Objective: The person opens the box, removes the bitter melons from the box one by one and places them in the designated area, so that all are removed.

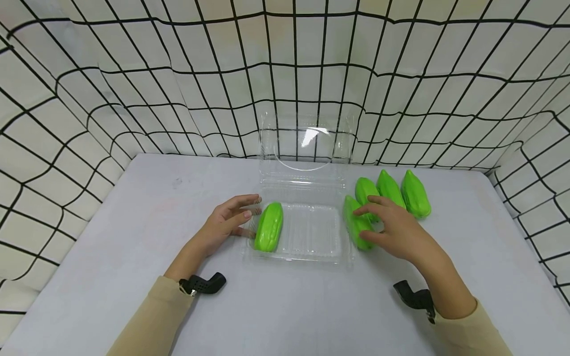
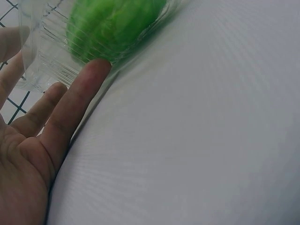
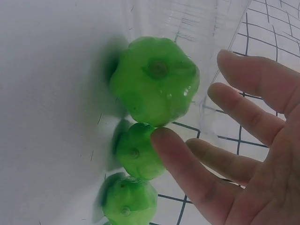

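A clear plastic clamshell box [image 1: 311, 232] lies on the table with its lid [image 1: 285, 143] raised at the back. One glossy green, lobed, elongated fruit [image 1: 269, 227] is inside, along the left wall. My left hand [image 1: 222, 220] is at that wall from outside, fingers extended; in the left wrist view a fingertip [image 2: 98, 70] touches or nearly touches the plastic. Over the green fruit nearest the box's right side [image 1: 353, 220] hovers my right hand [image 1: 396, 230], its fingers spread and loosely bent. The right wrist view shows that fruit [image 3: 157, 82] ungripped.
Three more green fruits stand in a row beyond and right of the right hand, the farthest [image 1: 415, 195] at the right end. White table [image 1: 285, 306] surrounds the box. Black wire mesh [image 1: 294, 64] rises behind and along both sides.
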Demonstrator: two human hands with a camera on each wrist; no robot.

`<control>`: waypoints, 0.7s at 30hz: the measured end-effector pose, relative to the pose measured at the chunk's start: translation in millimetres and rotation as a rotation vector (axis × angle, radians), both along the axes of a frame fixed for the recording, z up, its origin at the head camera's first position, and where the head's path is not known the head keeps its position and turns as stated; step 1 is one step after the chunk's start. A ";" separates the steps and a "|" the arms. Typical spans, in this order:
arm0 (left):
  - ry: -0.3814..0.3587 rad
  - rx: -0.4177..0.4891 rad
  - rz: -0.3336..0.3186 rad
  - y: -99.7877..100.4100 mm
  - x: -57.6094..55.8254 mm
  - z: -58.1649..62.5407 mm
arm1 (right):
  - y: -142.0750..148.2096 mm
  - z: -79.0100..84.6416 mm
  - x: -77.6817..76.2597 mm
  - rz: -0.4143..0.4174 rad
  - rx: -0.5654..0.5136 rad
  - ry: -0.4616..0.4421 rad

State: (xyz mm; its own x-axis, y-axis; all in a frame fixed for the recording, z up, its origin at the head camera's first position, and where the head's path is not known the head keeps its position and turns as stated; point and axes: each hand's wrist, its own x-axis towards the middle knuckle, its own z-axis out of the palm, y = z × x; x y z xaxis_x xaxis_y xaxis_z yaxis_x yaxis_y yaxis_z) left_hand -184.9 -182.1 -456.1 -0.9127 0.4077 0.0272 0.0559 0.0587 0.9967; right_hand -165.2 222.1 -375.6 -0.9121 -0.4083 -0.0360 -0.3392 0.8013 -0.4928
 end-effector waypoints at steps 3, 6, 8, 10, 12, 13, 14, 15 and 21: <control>-0.002 -0.003 0.002 -0.1 0.0 0.1 | -0.4 0.1 0.0 -0.006 0.004 -0.001; -0.004 -0.002 0.001 -0.3 -0.3 -0.2 | -1.3 0.2 0.6 -0.017 0.006 -0.001; -0.002 0.000 -0.002 -0.8 -0.5 -0.5 | -2.9 0.4 1.0 -0.025 0.012 0.003; 0.000 -0.003 -0.004 -1.1 -0.6 -0.2 | -5.1 -0.2 1.5 -0.031 0.022 0.008; 0.002 -0.008 -0.003 -1.3 -0.5 0.2 | -7.9 -1.1 1.7 -0.038 0.036 0.016; 0.003 -0.010 -0.003 -1.4 -0.5 0.3 | -9.5 -1.7 2.0 -0.041 0.041 0.018; 0.004 -0.010 -0.003 -1.5 -0.3 0.5 | -11.1 -2.5 2.3 -0.046 0.043 0.020; 0.004 -0.009 -0.003 -1.6 -0.2 0.5 | -12.7 -3.4 2.6 -0.052 0.043 0.022; -0.007 0.004 -0.009 -1.7 -0.2 0.3 | -20.4 -10.8 5.4 -0.080 0.029 0.057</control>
